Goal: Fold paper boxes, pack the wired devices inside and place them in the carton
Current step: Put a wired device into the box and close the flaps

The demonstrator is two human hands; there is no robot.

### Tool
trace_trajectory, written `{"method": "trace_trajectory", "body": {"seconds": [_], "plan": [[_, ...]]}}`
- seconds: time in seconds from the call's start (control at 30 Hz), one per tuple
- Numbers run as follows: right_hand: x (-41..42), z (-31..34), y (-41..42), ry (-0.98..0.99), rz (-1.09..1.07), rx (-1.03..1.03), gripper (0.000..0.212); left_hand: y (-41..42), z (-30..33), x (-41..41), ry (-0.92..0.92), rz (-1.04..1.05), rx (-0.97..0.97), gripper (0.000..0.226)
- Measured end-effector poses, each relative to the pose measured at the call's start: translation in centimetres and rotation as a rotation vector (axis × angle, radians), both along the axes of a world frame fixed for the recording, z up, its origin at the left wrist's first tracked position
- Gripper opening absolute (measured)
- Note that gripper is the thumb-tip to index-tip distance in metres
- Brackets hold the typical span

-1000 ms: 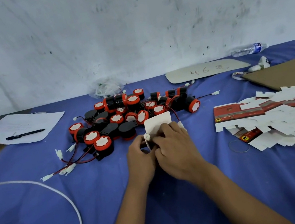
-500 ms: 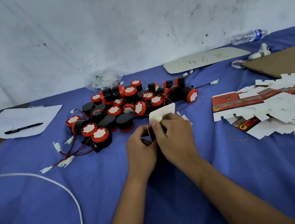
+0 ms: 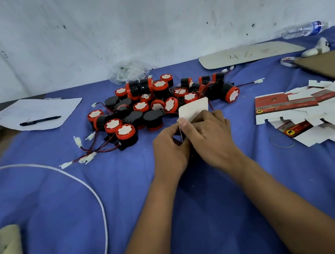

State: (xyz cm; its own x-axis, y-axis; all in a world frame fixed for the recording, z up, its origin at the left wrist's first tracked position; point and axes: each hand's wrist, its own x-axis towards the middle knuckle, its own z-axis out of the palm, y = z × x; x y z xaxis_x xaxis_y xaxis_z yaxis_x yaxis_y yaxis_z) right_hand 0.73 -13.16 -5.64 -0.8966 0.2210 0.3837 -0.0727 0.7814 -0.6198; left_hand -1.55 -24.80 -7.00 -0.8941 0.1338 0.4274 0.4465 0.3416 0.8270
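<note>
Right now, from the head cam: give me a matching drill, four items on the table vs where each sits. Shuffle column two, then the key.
Things:
1. black pen
2. water bottle
3. flat box blanks
4. white cable

Places:
A. lying on its side at the far right, by the wall
B. curving across the blue cloth at the left
C. on the sheet of paper, far left
D. spread in a pile at the right

Pairs: 1-C, 2-A, 3-D, 4-B
</note>
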Motion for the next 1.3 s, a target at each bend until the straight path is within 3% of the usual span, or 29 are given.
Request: {"method": "trace_trajectory", "body": {"seconds": [0.17, 0.4, 0.5, 0.77, 1.07, 1.3], "plan": [[-0.3, 0.2, -0.4, 0.038, -0.075, -0.082, 0.050, 0.1, -0.1, 0.0, 0.039, 0.019, -0.074, 0.015], [0.1, 0.0, 0.4, 0.183, -0.079, -0.239, 0.020, -0.4, -0.1, -0.1, -0.126, -0.216, 0.090, 0.030], [0.4, -0.3, 0.3, 0.249, -0.045, -0.193, 0.005, -0.7, -0.1, 0.0, -0.160, -0.281, 0.126, 0.038], [0.8, -0.3, 1.7, 0.255, 0.218, 0.168, 0.009, -2.1, 0.3, -0.3, -0.286, -0.395, 0.229, 0.046], [0.8, 0.1, 2.0, 0.183, 0.259, 0.073, 0.006, -2.3, 0.3, -0.7, -0.284, -0.396, 0.211, 0.044], [0.8, 0.3, 2.0, 0.107, 0.311, 0.234, 0.020, -2.3, 0.2, -0.9, -0.282, -0.382, 0.180, 0.042]]}}
